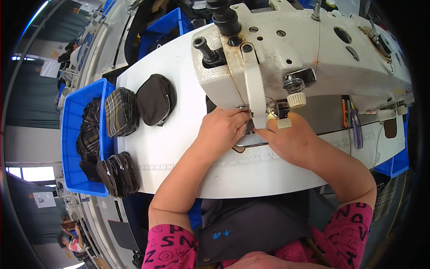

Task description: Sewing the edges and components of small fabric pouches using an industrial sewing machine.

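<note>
Close work at the white metal sewing machine (291, 45)

We see the left hand (218, 132) with its fingers bent together, seemingly pinching a small dark strip with a toothed edge (248, 127) below the front of the machine. The right hand (293, 141) faces it, thumb beside the strip; machine parts hide its other fingertips, so we cannot tell whether it grips. On the white tabletop (190, 76) to our left, we have a rounded black fabric pouch (154, 101), a stack of plaid fabric pieces (120, 113) and some black zipped pouches (117, 174) near a blue plastic bin (71, 152)
</note>
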{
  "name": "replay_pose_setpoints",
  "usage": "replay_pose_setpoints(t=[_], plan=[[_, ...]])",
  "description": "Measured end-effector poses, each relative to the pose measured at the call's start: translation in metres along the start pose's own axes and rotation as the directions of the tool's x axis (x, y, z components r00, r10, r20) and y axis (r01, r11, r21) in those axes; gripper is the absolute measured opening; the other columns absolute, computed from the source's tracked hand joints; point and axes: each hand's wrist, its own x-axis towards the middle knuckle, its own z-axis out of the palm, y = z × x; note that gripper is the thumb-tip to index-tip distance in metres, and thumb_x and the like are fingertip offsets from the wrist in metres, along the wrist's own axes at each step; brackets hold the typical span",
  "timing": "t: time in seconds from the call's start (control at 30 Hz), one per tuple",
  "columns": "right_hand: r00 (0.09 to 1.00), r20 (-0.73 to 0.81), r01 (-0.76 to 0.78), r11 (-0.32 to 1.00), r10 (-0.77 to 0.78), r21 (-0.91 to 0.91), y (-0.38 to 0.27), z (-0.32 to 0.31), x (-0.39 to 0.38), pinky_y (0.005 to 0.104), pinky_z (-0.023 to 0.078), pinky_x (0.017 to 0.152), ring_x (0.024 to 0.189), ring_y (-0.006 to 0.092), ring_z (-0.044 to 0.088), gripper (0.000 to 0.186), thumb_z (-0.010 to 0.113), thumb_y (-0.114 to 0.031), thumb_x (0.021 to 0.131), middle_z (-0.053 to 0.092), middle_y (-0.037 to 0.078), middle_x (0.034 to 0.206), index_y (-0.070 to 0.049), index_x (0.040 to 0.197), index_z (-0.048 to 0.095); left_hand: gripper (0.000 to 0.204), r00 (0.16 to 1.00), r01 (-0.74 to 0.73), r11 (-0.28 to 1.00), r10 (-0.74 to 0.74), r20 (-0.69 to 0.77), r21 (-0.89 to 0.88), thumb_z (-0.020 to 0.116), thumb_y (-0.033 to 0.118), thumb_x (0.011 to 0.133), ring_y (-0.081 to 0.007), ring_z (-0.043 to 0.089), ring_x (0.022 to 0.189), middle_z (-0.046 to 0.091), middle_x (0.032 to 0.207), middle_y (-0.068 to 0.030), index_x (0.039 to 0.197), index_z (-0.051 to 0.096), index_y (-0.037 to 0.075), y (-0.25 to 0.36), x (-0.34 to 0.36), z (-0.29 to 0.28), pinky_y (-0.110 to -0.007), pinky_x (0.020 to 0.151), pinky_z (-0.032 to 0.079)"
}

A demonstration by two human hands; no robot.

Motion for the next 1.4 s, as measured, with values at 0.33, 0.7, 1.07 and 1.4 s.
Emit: replay_pose_setpoints(t=[0.33, 0.7, 1.07, 1.4], plan=[[0.999, -0.004, 0.032, 0.999, -0.032, 0.016, -0.005, 0.001, 0.0, 0.0416, 0.052, 0.069, 0.076, 0.0283, 0.068, 0.052, 0.065, -0.005, 0.084, 0.067, 0.007, 0.076, -0.004, 0.136, 0.066, 0.033, 0.998, 0.056, 0.998, -0.056, -0.011, -0.037, 0.07, 0.004, 0.082, -0.0339, 0.07, 0.098, 0.074, 0.114, -0.0104, 0.114, 0.077, 0.01, 0.007, -0.004, 0.002, -0.045, 0.083, 0.057], [0.992, -0.124, -0.023, 0.997, 0.014, -0.076, -0.008, 0.006, 0.002, 0.0418, 0.05, 0.081, 0.089, 0.03, 0.065, 0.054, 0.07, -0.006, 0.076, 0.067, 0.009, 0.082, -0.004, 0.129, 0.07, 0.03, 0.998, -0.018, 1.0, 0.019, -0.054, 0.026, 0.075, 0.01, 0.083, -0.0303, 0.072, 0.086, 0.076, 0.109, -0.008, 0.113, 0.077, 0.009, 0.002, -0.001, -0.003, -0.043, 0.073, 0.057], [0.997, -0.072, -0.041, 0.994, 0.034, -0.1, -0.003, 0.01, 0.002, 0.0384, 0.045, 0.076, 0.088, 0.0247, 0.063, 0.054, 0.07, -0.009, 0.082, 0.063, 0.006, 0.085, -0.012, 0.136, 0.067, 0.044, 0.988, -0.124, 0.988, 0.132, -0.086, 0.091, 0.086, 0.014, 0.075, -0.0249, 0.069, 0.094, 0.073, 0.104, -0.0002, 0.116, 0.07, 0.015, 0.006, -0.004, -0.019, -0.04, 0.083, 0.05], [0.975, -0.222, -0.032, 0.995, 0.011, -0.094, -0.008, 0.008, 0.008, 0.0388, 0.045, 0.073, 0.083, 0.0241, 0.064, 0.041, 0.076, -0.026, 0.088, 0.066, 0.003, 0.079, -0.007, 0.125, 0.072, 0.029, 0.945, -0.216, 0.966, 0.243, -0.22, 0.141, 0.084, 0.011, 0.079, -0.0264, 0.069, 0.085, 0.071, 0.098, -0.0028, 0.105, 0.07, 0.014, -0.006, 0.0, 0.007, -0.041, 0.071, 0.052]])
